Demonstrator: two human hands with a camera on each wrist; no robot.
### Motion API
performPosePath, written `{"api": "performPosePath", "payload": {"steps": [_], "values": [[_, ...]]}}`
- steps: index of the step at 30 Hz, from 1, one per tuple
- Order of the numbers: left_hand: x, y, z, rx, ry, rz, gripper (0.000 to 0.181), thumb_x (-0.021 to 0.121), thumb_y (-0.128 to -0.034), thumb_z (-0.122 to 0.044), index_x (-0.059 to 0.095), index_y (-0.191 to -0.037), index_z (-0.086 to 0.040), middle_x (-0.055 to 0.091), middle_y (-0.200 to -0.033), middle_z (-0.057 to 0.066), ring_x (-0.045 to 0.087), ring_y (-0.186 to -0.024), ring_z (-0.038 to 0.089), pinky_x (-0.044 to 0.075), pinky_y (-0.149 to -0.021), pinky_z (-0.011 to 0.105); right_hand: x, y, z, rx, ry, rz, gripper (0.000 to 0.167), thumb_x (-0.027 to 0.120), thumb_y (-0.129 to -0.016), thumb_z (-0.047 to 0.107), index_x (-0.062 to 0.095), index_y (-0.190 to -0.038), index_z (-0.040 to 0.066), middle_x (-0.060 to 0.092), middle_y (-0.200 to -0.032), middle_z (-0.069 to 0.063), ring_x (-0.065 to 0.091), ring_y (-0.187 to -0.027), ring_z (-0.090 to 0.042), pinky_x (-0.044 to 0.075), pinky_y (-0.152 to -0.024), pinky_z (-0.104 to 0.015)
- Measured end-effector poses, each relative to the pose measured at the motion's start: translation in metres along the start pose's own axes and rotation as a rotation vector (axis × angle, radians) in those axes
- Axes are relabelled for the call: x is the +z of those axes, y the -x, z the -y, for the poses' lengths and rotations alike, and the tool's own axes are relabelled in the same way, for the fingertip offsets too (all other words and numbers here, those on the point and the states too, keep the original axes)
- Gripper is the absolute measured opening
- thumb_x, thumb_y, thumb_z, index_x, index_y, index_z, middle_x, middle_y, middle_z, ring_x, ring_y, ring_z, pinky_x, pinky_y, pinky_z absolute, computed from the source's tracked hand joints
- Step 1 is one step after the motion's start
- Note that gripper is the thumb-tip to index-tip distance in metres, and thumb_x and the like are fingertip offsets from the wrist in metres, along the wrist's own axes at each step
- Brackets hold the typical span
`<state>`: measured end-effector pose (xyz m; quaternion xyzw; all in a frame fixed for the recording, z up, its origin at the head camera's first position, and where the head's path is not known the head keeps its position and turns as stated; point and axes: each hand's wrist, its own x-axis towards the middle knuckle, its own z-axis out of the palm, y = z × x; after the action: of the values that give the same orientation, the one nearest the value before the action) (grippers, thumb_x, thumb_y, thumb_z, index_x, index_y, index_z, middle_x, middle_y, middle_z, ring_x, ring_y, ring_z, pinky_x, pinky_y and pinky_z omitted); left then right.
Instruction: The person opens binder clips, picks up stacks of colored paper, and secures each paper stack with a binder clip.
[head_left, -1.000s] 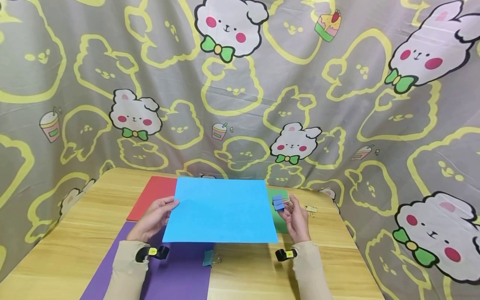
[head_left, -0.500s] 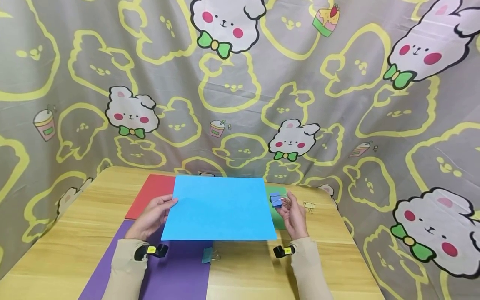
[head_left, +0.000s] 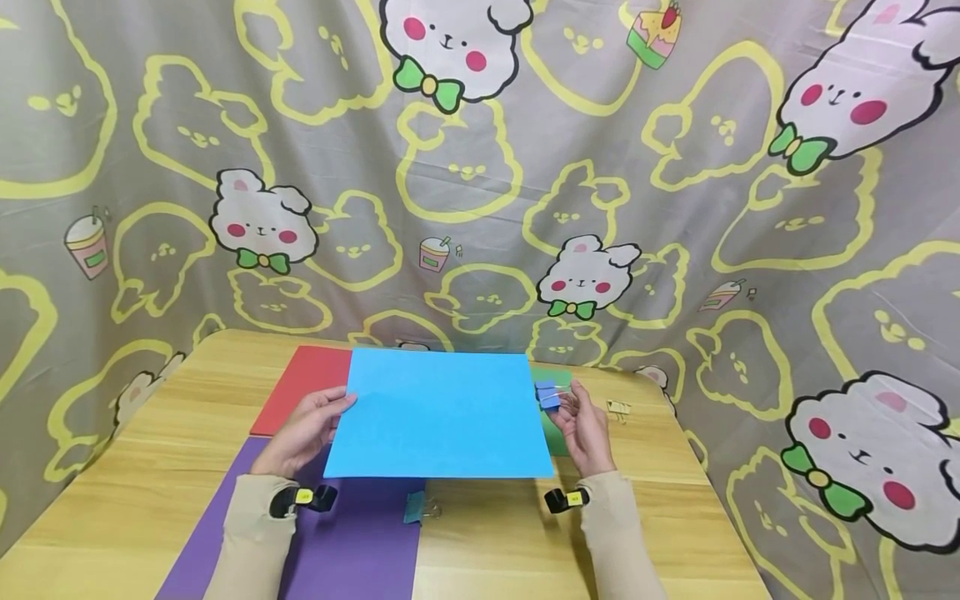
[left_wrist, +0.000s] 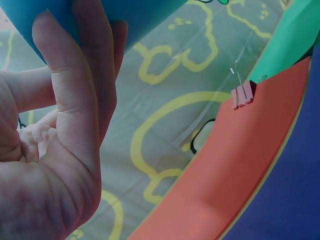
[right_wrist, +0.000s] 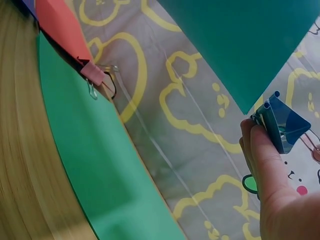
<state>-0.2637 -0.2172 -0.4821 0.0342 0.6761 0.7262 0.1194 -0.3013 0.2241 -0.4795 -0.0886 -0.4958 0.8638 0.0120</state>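
A bright blue sheet of paper (head_left: 438, 417) is held flat above the table, tilted toward the head camera. My left hand (head_left: 303, 432) pinches its left edge, with the thumb on top and the other fingers beneath, as the left wrist view also shows. My right hand (head_left: 588, 432) holds a blue binder clip (head_left: 548, 396) by its wire handles, right beside the sheet's right edge. In the right wrist view the clip (right_wrist: 282, 125) is just below a corner of the sheet (right_wrist: 245, 55); whether they touch I cannot tell.
Beneath lie a red sheet (head_left: 292, 392), a purple sheet (head_left: 360, 550) and a green sheet (head_left: 558, 437). A teal binder clip (head_left: 414, 507) sits at the purple edge, a pink one (left_wrist: 243, 95) at the red-green join. A pale yellow clip (head_left: 618, 407) lies far right on the wooden table (head_left: 660, 500).
My right hand has brought the blue binder clip slightly left, up to the blue sheet's right edge. The left hand keeps its grip; the whole head view has shifted a little.
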Motion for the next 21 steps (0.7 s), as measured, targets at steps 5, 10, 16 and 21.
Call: {"api": "performPosePath", "payload": {"steps": [5, 10, 16, 21], "values": [[-0.0001, -0.0008, -0.0005, -0.011, 0.009, 0.001, 0.068, 0.052, -0.1092, -0.022, 0.019, -0.159, 0.012, 0.045, -0.068, -0.015, 0.041, -0.058, 0.002, 0.035, -0.057, 0.017, 0.0018, 0.0003, -0.0006, -0.002, -0.014, 0.014, 0.039, 0.051, -0.11, 0.032, 0.056, -0.116, -0.006, 0.072, -0.091, -0.005, 0.077, -0.084, -0.013, 0.063, -0.087, -0.026], [-0.0001, -0.0012, -0.0011, -0.009, 0.012, 0.007, 0.07, 0.051, -0.1093, -0.022, 0.017, -0.159, 0.012, 0.046, -0.07, -0.015, 0.042, -0.059, 0.002, 0.036, -0.057, 0.017, 0.0042, 0.0012, -0.0022, -0.011, 0.009, 0.017, 0.045, 0.051, -0.11, 0.032, 0.051, -0.126, -0.01, 0.071, -0.09, -0.004, 0.077, -0.083, -0.013, 0.063, -0.086, -0.027], [0.0011, -0.0009, -0.0009, 0.003, 0.009, 0.02, 0.069, 0.051, -0.1095, -0.02, 0.015, -0.159, 0.013, 0.042, -0.072, -0.012, 0.04, -0.06, 0.004, 0.037, -0.058, 0.018, 0.0075, 0.0032, -0.0056, -0.023, 0.036, 0.023, 0.046, 0.052, -0.109, 0.033, 0.053, -0.123, -0.011, 0.071, -0.09, -0.004, 0.077, -0.081, -0.011, 0.063, -0.082, -0.025], [0.0022, -0.0014, 0.0001, 0.001, 0.021, 0.046, 0.071, 0.05, -0.11, -0.021, 0.011, -0.16, 0.012, 0.038, -0.067, -0.012, 0.039, -0.059, 0.004, 0.04, -0.061, 0.019, 0.0103, 0.0051, -0.0087, -0.036, 0.032, 0.026, 0.038, 0.055, -0.108, 0.034, 0.062, -0.107, -0.003, 0.07, -0.086, -0.003, 0.074, -0.078, -0.008, 0.063, -0.079, -0.022]]}}
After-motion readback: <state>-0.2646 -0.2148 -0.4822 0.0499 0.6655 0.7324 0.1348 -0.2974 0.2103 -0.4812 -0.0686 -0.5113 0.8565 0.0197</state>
